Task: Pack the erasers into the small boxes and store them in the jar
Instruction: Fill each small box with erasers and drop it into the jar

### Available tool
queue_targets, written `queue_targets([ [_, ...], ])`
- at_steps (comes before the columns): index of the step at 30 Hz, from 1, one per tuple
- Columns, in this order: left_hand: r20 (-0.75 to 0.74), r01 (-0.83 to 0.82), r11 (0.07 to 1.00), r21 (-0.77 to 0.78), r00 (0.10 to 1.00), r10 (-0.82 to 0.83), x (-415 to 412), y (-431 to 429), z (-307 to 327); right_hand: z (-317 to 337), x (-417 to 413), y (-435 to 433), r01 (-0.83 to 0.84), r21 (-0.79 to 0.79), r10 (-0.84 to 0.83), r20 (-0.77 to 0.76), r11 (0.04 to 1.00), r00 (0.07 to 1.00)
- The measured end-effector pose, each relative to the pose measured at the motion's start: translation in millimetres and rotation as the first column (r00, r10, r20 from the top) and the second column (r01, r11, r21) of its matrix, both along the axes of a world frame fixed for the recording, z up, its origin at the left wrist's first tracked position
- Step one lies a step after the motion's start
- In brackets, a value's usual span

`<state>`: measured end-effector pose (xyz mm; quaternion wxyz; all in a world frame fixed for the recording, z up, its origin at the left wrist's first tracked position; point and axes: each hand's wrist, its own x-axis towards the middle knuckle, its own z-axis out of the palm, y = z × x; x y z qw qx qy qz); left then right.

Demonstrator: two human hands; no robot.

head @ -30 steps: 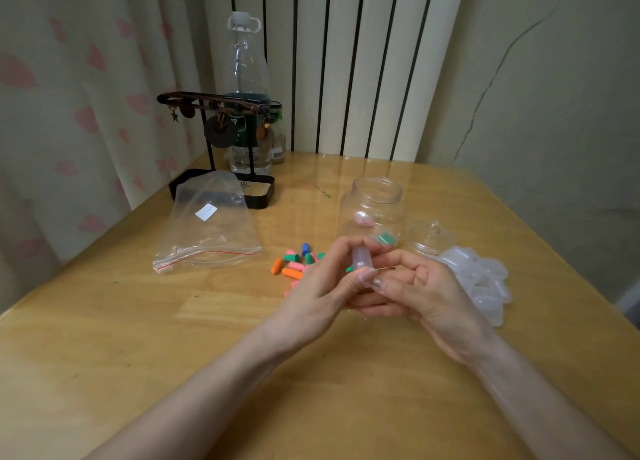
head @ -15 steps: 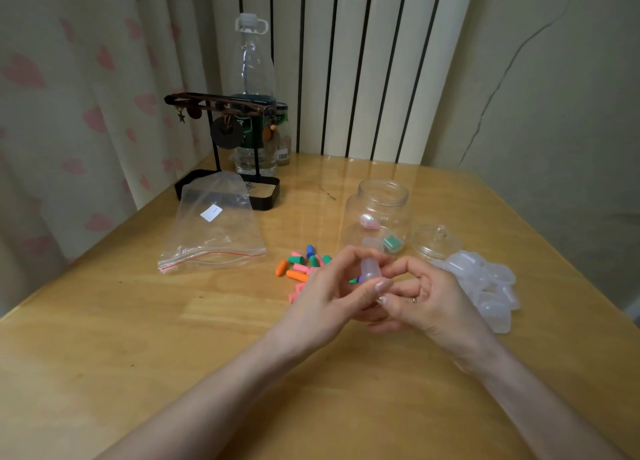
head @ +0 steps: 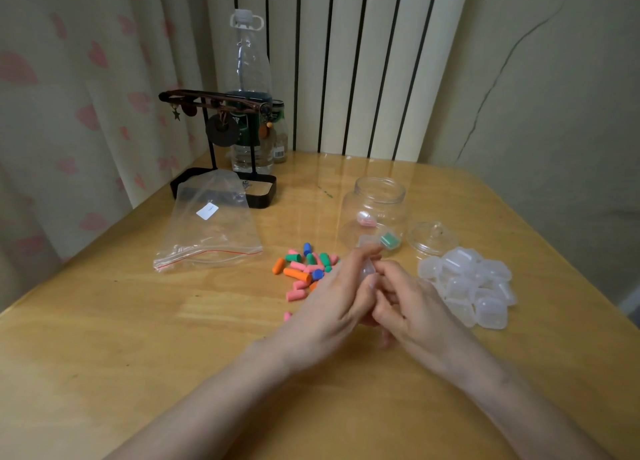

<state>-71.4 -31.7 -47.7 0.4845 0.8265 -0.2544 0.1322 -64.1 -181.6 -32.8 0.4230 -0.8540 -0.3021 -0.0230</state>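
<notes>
A small clear box [head: 366, 271] is pinched between the left hand [head: 330, 305] and the right hand [head: 414, 309], both curled round it; from there, loose erasers [head: 304, 269] are seen at ten o'clock, the jar [head: 375, 210] at twelve, spare boxes [head: 471, 284] at two. The box is judged light, thin-walled and slippery, best taken gently by its sides

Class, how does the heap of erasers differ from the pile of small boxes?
The erasers are coloured; the small boxes are translucent. The erasers are slim; the small boxes are chunkier. The erasers lie left of the jar, the small boxes right. Both lie loose on the table.
</notes>
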Motion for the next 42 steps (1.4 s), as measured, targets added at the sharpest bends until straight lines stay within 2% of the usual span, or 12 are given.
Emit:
queue_targets([
  [9,-0.005,-0.037,0.994,0.103,0.999,0.037,3.2,2.2,0.0,-0.5,-13.3,8.2,0.154,-0.3,-0.084,0.234,0.941,0.969],
  [12,-0.045,-0.015,0.998,0.056,0.999,0.017,3.6,2.8,0.8,-1.7,-14.7,10.3,0.202,-0.292,-0.112,0.298,0.935,0.948],
  [14,-0.201,0.034,0.994,-0.103,0.978,-0.054,1.7,5.9,7.1,3.0,-13.1,8.2,0.163,-0.238,-0.107,0.232,0.957,0.967],
  [16,-0.393,0.103,0.916,-0.387,0.881,-0.265,2.2,9.7,14.2,10.0,-7.0,1.9,0.098,-0.103,-0.089,0.088,0.99,0.992],
  [19,-0.462,0.094,0.741,-0.665,0.727,-0.508,5.9,11.5,22.0,20.5,1.2,-7.7,0.102,0.135,-0.095,-0.055,0.986,0.994],
  [24,-0.383,0.142,0.621,-0.771,0.676,-0.63,2.7,10.9,20.7,29.4,1.5,-9.9,0.12,0.315,-0.072,-0.16,0.941,0.984],
  [27,-0.332,0.185,0.554,-0.812,0.633,-0.699,1.2,15.5,21.6,32.3,-0.4,-10.5,0.101,0.324,-0.046,-0.172,0.941,0.984],
  [31,-0.257,0.22,0.419,-0.881,0.52,-0.815,0.9,17.5,25.0,35.6,-3.6,-11.0,0.093,0.33,-0.046,-0.146,0.939,0.988],
  [33,-0.236,0.245,0.389,-0.888,0.483,-0.843,0.2,19.2,27.0,36.6,-4.6,-11.3,0.097,0.34,-0.052,-0.139,0.935,0.989],
  [35,-0.265,0.258,0.444,-0.858,0.517,-0.814,-0.3,20.3,27.8,37.9,-5.9,-11.5,0.097,0.337,-0.045,-0.158,0.937,0.986],
  [39,-0.363,0.261,0.685,-0.68,0.691,-0.625,-1.9,17.2,24.2,40.9,-5.5,-16.5,0.076,0.305,0.024,-0.309,0.949,0.951],
  [42,-0.36,0.29,0.798,-0.528,0.775,-0.519,-2.9,12.6,20.8,38.5,-0.9,-22.5,0.034,0.255,0.065,-0.371,0.966,0.926],
])
